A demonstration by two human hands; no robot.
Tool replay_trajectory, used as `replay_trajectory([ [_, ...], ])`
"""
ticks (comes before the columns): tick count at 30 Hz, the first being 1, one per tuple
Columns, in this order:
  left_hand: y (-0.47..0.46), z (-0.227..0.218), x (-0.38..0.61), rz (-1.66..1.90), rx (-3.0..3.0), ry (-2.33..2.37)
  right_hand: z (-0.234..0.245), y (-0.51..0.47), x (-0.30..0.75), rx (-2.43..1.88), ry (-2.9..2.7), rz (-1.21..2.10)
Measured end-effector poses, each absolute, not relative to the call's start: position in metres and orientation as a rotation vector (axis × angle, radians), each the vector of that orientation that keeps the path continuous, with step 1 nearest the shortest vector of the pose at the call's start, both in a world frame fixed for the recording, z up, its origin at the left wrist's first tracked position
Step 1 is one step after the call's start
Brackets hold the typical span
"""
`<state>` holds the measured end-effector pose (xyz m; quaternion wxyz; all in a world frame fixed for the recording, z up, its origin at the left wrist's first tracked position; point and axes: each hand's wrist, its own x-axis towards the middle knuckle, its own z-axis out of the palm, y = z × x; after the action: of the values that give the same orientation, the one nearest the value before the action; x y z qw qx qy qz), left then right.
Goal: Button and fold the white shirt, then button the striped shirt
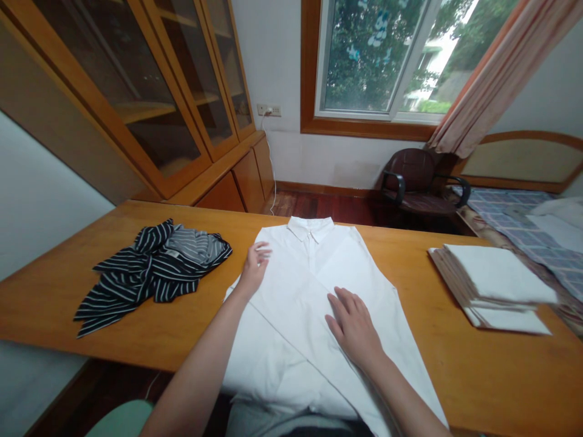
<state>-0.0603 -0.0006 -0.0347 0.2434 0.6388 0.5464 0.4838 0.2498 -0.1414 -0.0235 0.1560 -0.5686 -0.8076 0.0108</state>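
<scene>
On the orange wooden table (455, 376), a white collared shirt (296, 291), sides folded in and hem unfolded, is pressed by the left hand (252, 267) and right hand (353, 325), fingers open.

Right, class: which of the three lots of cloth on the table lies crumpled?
The dark striped garment, left of the white shirt. The shirt lies spread flat under the left hand and right hand; the white stack on the right is folded.

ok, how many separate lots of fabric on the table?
3: white shirt spread flat in the middle, under the left hand and right hand; dark striped garment bunched at the left; folded white stack at the right. Stack's layers can't be counted.
</scene>
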Motion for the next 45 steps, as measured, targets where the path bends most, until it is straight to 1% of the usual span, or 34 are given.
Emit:
replay_trajectory([
  [2,0.001,-0.037,-0.062,1.556,1.713,1.473,-0.023,-0.141,0.25,-1.624,-2.304,0.028],
  [4,0.001,-0.037,-0.062,1.565,1.785,1.474,-0.023,-0.141,0.25,-1.619,-2.306,0.029],
  [11,-0.004,-0.031,-0.058,1.153,2.323,1.5,-0.022,-0.141,0.25,-1.631,-2.32,0.041],
  [18,-0.011,-0.023,-0.049,0.634,2.525,1.414,-0.021,-0.141,0.25,-1.628,-2.308,0.051],
  [23,-0.011,-0.025,-0.046,0.463,2.563,1.426,-0.022,-0.138,0.252,-1.605,-2.318,0.057],
  [30,-0.01,-0.03,-0.045,0.413,2.516,1.615,-0.016,-0.11,0.262,-1.511,-2.405,0.065],
  [45,-0.002,-0.039,-0.032,0.472,2.284,2.031,-0.021,0.002,0.282,-1.234,-2.571,0.024],
])
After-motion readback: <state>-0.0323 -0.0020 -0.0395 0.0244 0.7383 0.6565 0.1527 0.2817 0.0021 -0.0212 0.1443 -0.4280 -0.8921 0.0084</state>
